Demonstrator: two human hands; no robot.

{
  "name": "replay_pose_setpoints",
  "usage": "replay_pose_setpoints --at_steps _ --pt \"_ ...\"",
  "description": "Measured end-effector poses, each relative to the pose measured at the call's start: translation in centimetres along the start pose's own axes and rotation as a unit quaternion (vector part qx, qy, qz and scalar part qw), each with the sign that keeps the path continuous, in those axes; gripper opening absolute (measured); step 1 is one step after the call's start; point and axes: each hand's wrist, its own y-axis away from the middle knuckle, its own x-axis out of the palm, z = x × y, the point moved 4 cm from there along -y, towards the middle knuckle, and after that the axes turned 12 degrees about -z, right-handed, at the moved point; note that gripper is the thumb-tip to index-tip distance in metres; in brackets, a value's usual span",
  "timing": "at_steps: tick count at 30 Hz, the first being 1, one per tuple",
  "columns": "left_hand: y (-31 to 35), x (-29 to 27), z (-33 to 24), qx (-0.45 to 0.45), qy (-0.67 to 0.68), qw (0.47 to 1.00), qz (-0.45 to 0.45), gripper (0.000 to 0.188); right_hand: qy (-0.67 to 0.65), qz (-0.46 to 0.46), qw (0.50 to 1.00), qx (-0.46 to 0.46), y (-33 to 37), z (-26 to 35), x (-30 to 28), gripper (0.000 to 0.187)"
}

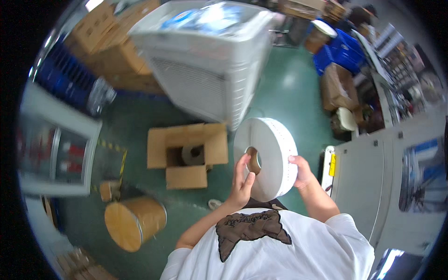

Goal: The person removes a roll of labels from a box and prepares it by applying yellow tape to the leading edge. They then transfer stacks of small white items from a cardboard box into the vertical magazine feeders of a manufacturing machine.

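A large white roll [273,179] of strip material with a brown cardboard core [254,161] is held up in front of my body, its flat face turned to the left. My right hand [302,172] grips its outer rim, thumb on the printed edge. Against the flat face, the fingers of my left hand [241,186] curl at the core hole. To the left on the floor stands an open cardboard box [186,177] with flaps spread. Inside it sits another pale roll [189,155], partly hidden by the box walls.
A tall white plastic bin [196,70] topped with bagged items stands ahead. Stacked cartons [102,42] are at far left, a brown drum [144,219] at near left. Grey cabinets [364,172] line the right, with blue crates [340,51] and an open carton [336,86] farther off.
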Motion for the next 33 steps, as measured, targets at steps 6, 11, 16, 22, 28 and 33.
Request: replay_pose_setpoints --at_steps 6,11,16,22,28,33 --pt "-7.0 17.8 -1.0 -0.307 0.269 0.906 0.116 0.096 0.079 0.054 0.987 -0.131 3.4 8.5 -8.3 0.091" --pt "-10.6 30.9 -1.4 -0.24 0.285 0.888 0.27 0.09 0.17 0.005 0.94 -0.297 5.7 15.7 -15.8 0.109" --pt "-13.5 39.2 0.5 -0.163 0.2 0.887 0.383 0.096 0.021 -0.035 0.952 -0.303 7.0 21.9 -21.4 0.105" --pt "-19.7 48.9 1.4 -0.249 0.225 0.848 0.409 0.092 0.06 -0.111 0.919 -0.374 5.0 29.4 -27.5 0.104" --pt "-28.0 58.8 3.4 -0.197 0.233 0.825 0.476 0.097 0.19 -0.183 0.879 -0.397 3.0 40.0 -33.2 0.102" --pt "-35.3 67.2 4.0 -0.125 0.239 0.815 0.513 0.101 0.379 -0.342 0.748 -0.424 1.3 49.0 -37.7 0.099"
